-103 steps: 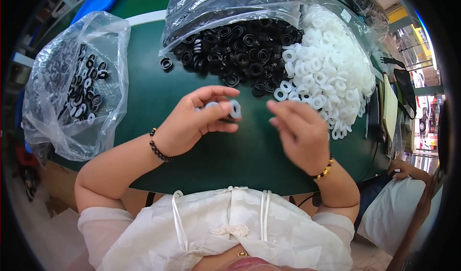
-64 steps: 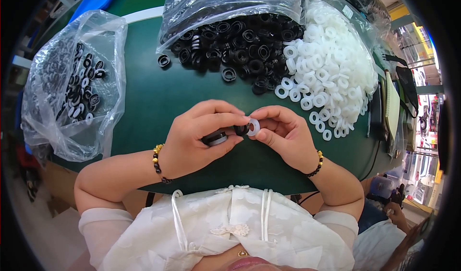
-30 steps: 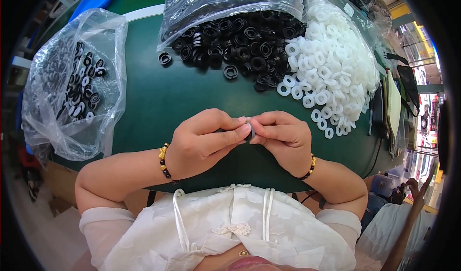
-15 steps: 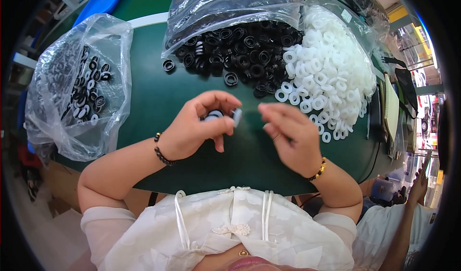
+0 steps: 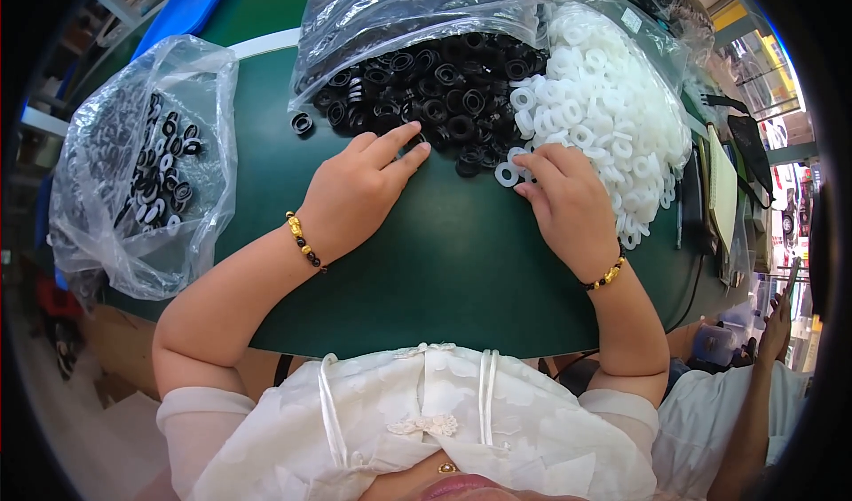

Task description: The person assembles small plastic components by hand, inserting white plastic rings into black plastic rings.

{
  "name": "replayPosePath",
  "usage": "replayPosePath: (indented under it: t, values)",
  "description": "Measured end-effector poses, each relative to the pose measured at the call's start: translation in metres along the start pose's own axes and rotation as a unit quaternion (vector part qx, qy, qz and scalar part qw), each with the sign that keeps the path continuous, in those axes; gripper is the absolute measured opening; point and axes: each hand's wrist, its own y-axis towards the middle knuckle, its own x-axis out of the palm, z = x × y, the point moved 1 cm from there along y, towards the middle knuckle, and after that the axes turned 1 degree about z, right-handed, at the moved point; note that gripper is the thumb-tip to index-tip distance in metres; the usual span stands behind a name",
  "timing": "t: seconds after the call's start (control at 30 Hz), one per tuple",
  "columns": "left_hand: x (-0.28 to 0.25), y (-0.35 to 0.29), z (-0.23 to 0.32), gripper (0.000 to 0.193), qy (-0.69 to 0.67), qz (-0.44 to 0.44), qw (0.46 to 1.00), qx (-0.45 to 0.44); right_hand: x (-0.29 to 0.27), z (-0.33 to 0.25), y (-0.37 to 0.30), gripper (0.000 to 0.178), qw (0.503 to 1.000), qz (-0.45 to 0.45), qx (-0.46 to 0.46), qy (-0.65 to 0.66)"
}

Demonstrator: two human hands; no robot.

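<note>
My left hand (image 5: 359,181) reaches to the near edge of a heap of black rubber rings (image 5: 461,102). Its index and middle fingers are stretched out and apart, with a black ring (image 5: 415,139) at their tips; the thumb and palm are hidden. Over the near left edge of a heap of white rings (image 5: 603,110), my right hand (image 5: 572,204) has thumb and index finger closed about one white ring (image 5: 527,175). Another white ring (image 5: 507,173) lies just left of those fingertips.
At the left, a clear plastic bag (image 5: 200,235) holds joined black-and-white rings. A large clear bag (image 5: 417,13) spills the black rings; another wraps the white heap. One black ring (image 5: 303,124) lies apart on the green table (image 5: 426,279). Another person's arm (image 5: 750,394) shows at right.
Both hands have moved forward from mid-table, the left to the black heap and the right to the white heap. The pale rings seen in the left fingers earlier no longer show.
</note>
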Motion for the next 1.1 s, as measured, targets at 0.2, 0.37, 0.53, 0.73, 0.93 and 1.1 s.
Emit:
replayPosePath:
  t: [0.2, 0.37, 0.53, 0.73, 0.93, 1.1]
  values:
    - [-0.008, -0.002, -0.002, 0.031, -0.094, -0.04, 0.995, 0.002, -0.002, 0.0, -0.004, 0.022, 0.998, -0.03, 0.013, 0.061]
    - [-0.027, -0.01, 0.012, 0.031, -0.14, -0.177, 0.974, 0.001, 0.001, 0.0, -0.005, 0.023, 0.996, -0.018, 0.011, 0.088]
    - [-0.027, -0.017, 0.016, 0.031, -0.133, -0.114, 0.984, 0.037, -0.003, -0.007, 0.002, 0.029, 0.985, -0.034, 0.084, 0.145]
    - [-0.029, -0.018, 0.019, 0.033, -0.144, -0.174, 0.972, 0.059, -0.008, -0.018, 0.0, 0.037, 0.966, 0.01, 0.066, 0.248]
    - [-0.033, -0.017, 0.024, 0.036, -0.706, -0.207, 0.618, -0.278, 0.004, -0.035, -0.007, 0.031, 0.931, -0.021, 0.06, 0.358]
    - [-0.033, -0.02, 0.025, 0.042, -0.798, -0.163, 0.446, -0.371, 0.01, -0.045, -0.013, 0.038, 0.916, -0.091, 0.088, 0.381]
